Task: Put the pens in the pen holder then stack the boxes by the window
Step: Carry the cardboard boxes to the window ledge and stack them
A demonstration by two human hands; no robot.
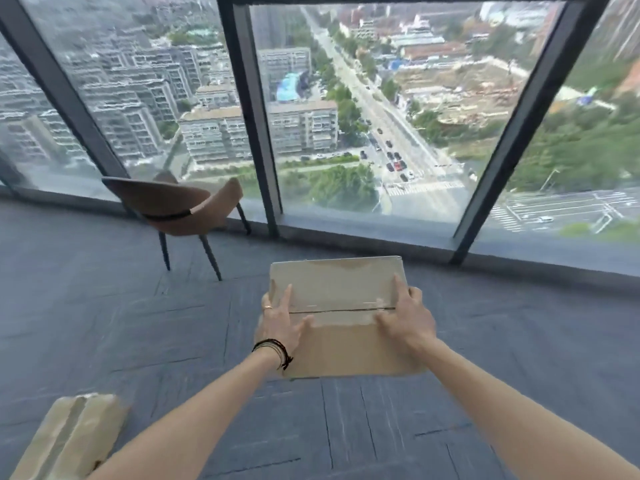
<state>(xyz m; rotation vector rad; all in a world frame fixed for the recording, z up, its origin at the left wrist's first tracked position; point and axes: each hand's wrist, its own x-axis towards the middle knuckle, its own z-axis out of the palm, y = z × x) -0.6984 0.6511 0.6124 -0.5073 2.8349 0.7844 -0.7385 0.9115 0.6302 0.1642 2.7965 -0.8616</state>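
I hold a flat brown cardboard box (pixel 334 284), taped along its top seam, out in front of me above the grey carpet and a little short of the window. My left hand (pixel 282 322) grips its left side, thumb and forefinger lying on the lid and the other fingers curled over the edge. My right hand (pixel 405 317) grips the right side the same way. A second cardboard box (pixel 69 438) lies on the carpet at the bottom left, blurred. No pens or pen holder are in view.
A brown chair (pixel 173 209) on thin dark legs stands to the left by the glass. Floor-to-ceiling window panes with dark frames (pixel 259 116) run across the back above a low sill (pixel 381 233). Grey carpet (pixel 502 341) lies between me and the sill.
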